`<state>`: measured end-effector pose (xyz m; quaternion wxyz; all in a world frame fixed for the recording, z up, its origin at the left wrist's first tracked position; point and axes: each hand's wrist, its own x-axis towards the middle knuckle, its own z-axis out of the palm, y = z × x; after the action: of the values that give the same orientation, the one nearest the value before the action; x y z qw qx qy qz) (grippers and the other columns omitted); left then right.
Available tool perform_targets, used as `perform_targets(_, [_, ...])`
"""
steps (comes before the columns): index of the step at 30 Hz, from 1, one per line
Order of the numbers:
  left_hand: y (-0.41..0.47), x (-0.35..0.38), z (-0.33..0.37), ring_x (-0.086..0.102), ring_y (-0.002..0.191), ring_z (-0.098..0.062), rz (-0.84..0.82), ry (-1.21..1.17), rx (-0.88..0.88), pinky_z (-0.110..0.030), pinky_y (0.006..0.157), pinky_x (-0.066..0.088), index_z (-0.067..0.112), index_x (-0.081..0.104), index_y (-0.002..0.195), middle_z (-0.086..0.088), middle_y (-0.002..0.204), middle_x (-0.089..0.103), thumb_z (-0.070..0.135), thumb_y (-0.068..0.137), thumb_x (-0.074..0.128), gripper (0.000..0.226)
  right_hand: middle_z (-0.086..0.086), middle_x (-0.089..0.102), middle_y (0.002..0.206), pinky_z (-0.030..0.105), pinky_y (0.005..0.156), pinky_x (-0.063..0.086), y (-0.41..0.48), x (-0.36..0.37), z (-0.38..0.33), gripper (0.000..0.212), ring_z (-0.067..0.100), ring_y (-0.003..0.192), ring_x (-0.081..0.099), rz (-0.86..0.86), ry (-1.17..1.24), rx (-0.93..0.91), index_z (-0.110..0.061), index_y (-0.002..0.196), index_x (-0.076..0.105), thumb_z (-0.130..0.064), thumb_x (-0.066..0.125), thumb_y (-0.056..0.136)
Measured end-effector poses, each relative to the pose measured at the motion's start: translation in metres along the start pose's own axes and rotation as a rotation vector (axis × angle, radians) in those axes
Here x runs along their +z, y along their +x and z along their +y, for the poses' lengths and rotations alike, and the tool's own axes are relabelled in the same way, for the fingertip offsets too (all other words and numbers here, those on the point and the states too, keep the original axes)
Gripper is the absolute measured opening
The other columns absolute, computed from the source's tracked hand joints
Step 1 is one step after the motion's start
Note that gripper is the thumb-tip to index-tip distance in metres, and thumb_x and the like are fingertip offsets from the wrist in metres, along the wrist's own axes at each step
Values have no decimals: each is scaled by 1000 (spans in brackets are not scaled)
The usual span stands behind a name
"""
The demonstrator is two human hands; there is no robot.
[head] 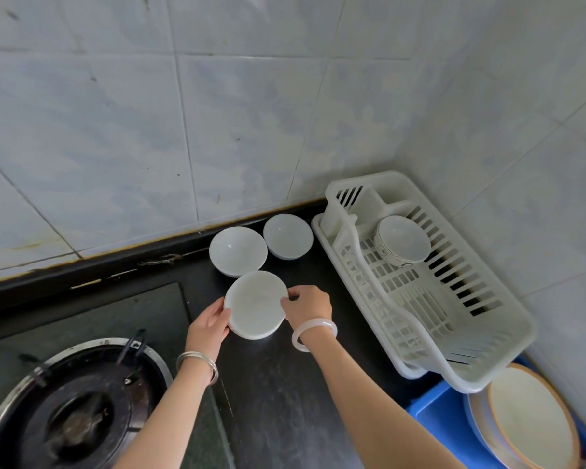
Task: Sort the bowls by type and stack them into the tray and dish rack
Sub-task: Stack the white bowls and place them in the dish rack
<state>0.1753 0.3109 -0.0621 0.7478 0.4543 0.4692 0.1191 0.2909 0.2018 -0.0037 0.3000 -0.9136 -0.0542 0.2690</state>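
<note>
Both hands, left hand [209, 324] and right hand [308, 305], pinch opposite rims of white bowl [255, 303] on black counter [278, 384]; two more bowls [238, 250] behind, one bowl [403, 239] tilted in dish rack [487, 319], plates in blue tray [433, 414].

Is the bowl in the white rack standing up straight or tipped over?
Tipped. The bowl in the dish rack lies on its side, its opening turned sideways and its foot ring showing at the lower left.
</note>
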Motion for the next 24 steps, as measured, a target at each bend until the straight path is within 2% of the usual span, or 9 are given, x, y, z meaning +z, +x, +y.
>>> perform_targets(4, [2, 0, -1, 57, 111, -24, 18, 55, 29, -37, 96, 46, 10, 56, 124, -13, 125, 60, 1, 87, 55, 38, -5, 58, 65, 18, 47, 38, 7, 1, 5, 11, 10, 56, 53, -8, -20, 5, -23, 78, 66, -18, 57, 84])
perform_targets(7, [3, 0, 2, 56, 114, -27, 24, 64, 10, -39, 97, 46, 9, 57, 124, -12, 124, 61, 1, 87, 56, 38, -4, 60, 83, 17, 52, 40, 12, -2, 8, 10, 8, 67, 54, -52, 27, 48, -23, 92, 64, -19, 63, 83])
perform_targets(9, [3, 1, 5, 56, 113, -27, 21, 40, -45, -42, 98, 46, 11, 56, 125, -10, 123, 60, 4, 87, 56, 39, 0, 61, 97, 23, 62, 50, 14, -3, 10, 21, 14, 80, 59, -114, 149, 121, -22, 101, 61, -17, 65, 82])
perform_targets(11, [2, 2, 9, 57, 108, -26, 6, 15, -102, -42, 95, 47, 14, 55, 125, -9, 121, 59, 7, 89, 55, 37, 5, 61, 114, 37, 79, 57, 17, -5, 12, 37, 23, 94, 63, -248, 369, 241, -23, 119, 56, -12, 63, 84])
perform_targets(13, [-1, 3, 11, 57, 105, -27, -3, -12, -137, -42, 91, 48, 15, 54, 125, -9, 121, 58, 8, 90, 53, 36, 6, 59, 119, 41, 82, 57, 17, -7, 12, 44, 25, 94, 64, -369, 539, 302, -24, 128, 52, -7, 58, 88])
perform_targets(14, [-3, 4, 12, 57, 106, -28, 0, -21, -145, -42, 90, 48, 15, 54, 125, -10, 123, 58, 7, 91, 52, 35, 6, 60, 117, 41, 81, 57, 17, -7, 13, 44, 25, 92, 65, -389, 551, 288, -23, 129, 52, -6, 56, 89])
perform_targets(19, [-11, 13, 22, 58, 108, -32, 0, 12, -137, -44, 90, 49, 15, 57, 121, -12, 126, 58, 7, 90, 53, 32, 8, 62, 122, 38, 77, 59, 15, -12, 20, 45, 25, 92, 67, -345, 516, 219, -21, 131, 52, -5, 56, 89])
perform_targets(24, [-29, 37, 43, 61, 106, -31, -87, 51, -63, -41, 84, 52, 21, 61, 110, -9, 117, 63, 9, 88, 56, 25, 8, 64, 115, 37, 78, 57, 5, -49, 29, 44, 26, 95, 66, -267, 569, 105, -18, 130, 53, -3, 56, 88])
